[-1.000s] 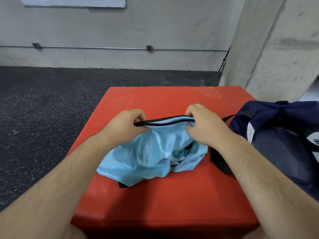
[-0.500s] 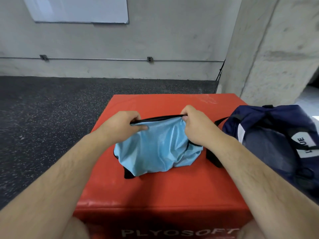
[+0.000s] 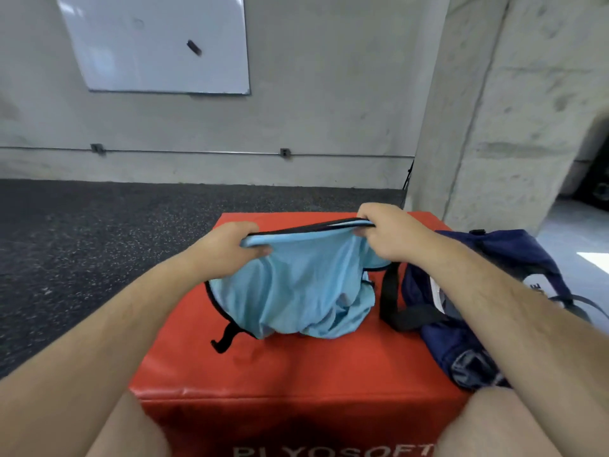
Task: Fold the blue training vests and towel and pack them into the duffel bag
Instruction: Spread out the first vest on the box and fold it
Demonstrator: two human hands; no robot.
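A single wide-angle view, worn on the person's head, faces forward and down; it sits close above the red padded box (image 3: 296, 367), whose near face meets the bottom edge between the person's legs; both forearms run in from the lower corners to the left hand (image 3: 227, 245) and right hand (image 3: 392, 235), gripping the blue vest (image 3: 296, 285) at mid-frame; the duffel bag (image 3: 514, 255) lies at the right edge; beyond, the view takes in the speckled floor (image 3: 99, 232), the concrete wall (image 3: 329, 110), a whiteboard (image 3: 158, 44) and a pillar (image 3: 510, 127); verticals lean near the edges.
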